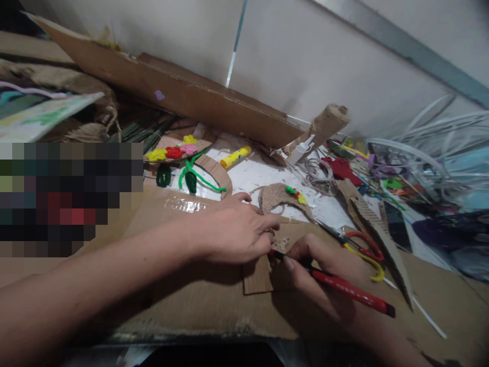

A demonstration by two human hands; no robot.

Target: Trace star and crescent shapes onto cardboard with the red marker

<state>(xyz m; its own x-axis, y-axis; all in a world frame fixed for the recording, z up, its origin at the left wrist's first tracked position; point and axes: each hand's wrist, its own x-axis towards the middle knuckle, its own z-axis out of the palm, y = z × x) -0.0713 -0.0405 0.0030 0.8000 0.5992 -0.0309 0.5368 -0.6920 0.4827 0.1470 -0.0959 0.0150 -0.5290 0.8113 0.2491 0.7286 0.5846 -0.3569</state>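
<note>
The fingers of the right hand (319, 270) are clamped on a red craft knife (347, 289), and those of the left hand (233, 229) are pressed together on a cardboard piece (256, 278) lying on a cardboard sheet (191, 300). Its twine covering appears only partial, while a twine-wrapped shape (277, 200) nearby is already trimmed with pipe cleaner.

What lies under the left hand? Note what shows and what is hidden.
The left hand rests over a cut cardboard piece with twine by its fingertips, on a larger cardboard sheet. Whatever is beneath the palm is covered.

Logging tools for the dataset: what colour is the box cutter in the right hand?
The box cutter is red with a black end; the head view shows it best.
</note>
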